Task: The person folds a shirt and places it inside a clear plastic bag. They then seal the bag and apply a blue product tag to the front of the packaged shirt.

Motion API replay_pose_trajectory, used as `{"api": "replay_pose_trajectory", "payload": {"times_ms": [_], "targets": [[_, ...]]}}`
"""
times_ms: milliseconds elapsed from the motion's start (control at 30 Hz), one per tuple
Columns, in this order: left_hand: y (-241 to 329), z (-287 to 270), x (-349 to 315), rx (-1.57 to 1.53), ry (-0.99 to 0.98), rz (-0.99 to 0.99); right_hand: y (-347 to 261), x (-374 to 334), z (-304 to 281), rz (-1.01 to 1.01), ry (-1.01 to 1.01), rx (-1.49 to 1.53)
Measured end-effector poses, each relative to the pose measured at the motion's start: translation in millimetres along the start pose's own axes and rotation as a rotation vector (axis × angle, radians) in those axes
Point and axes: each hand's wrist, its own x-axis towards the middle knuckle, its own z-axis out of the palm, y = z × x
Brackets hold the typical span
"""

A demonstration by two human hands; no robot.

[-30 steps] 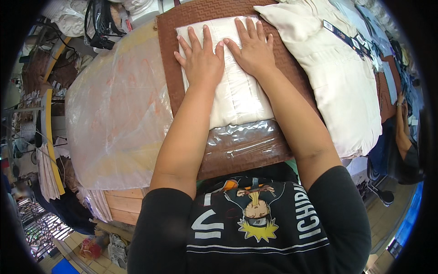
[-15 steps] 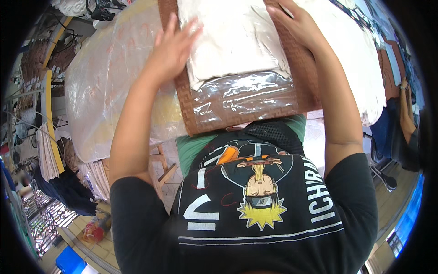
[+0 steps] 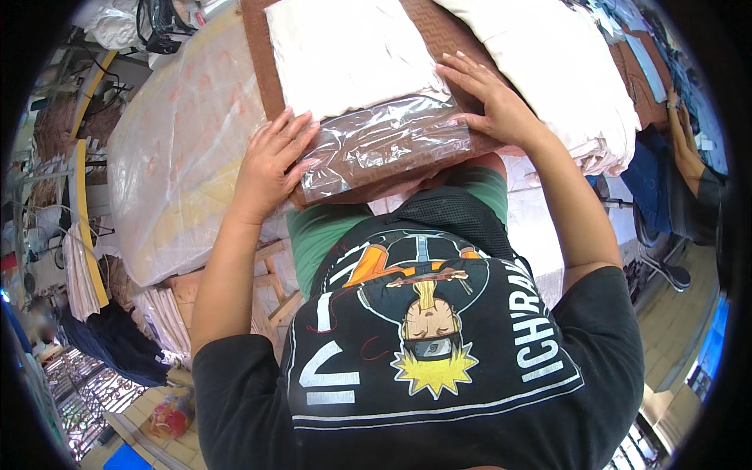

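Observation:
A folded white garment (image 3: pixel 345 55) lies inside a clear plastic bag (image 3: pixel 392 145), whose near end is bare and wrinkled. Beneath them is a brown textured cloth-like surface (image 3: pixel 262 59) that reaches over my lap. My left hand (image 3: pixel 270 164) rests on the bag's near left edge, fingers stretched and thumb apart. Across from it, my right hand (image 3: pixel 501 106) lies open along the right edge, its fingertips by the garment's near right corner and its thumb on the plastic.
At left stands a large bundle wrapped in cloudy plastic (image 3: pixel 184 164). A heap of white cloth (image 3: pixel 564 78) sits at right. Farther right, another person's arm (image 3: pixel 683 145) shows. Stacked fabric (image 3: pixel 82 262) and a yellow upright bar (image 3: pixel 90 227) are at the far left.
Both hands have come nearer to me, from beside the white garment to the sides of the bag's bare near end. The view has shifted slightly.

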Motion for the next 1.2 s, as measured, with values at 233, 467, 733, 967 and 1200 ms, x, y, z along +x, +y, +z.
{"api": "replay_pose_trajectory", "payload": {"times_ms": [233, 467, 733, 967, 1200], "targets": [[5, 16, -6, 0.055, 0.203, -0.079, -9, -3, 5, -0.259, 0.147, -0.19], [-3, 15, 1, -0.218, 0.246, -0.203, -7, 9, 5, -0.171, 0.216, 0.047], [-25, 19, 16, -0.66, 0.22, -0.61, -8, 36, 22, 0.383, 0.238, 0.674], [-29, 21, 23, -0.69, 0.239, -0.703, -12, 45, 25, 0.506, 0.261, 0.615], [-33, 22, 25, -0.743, 0.233, -0.759, -16, 50, 39, 0.598, 0.39, 0.86]]}}
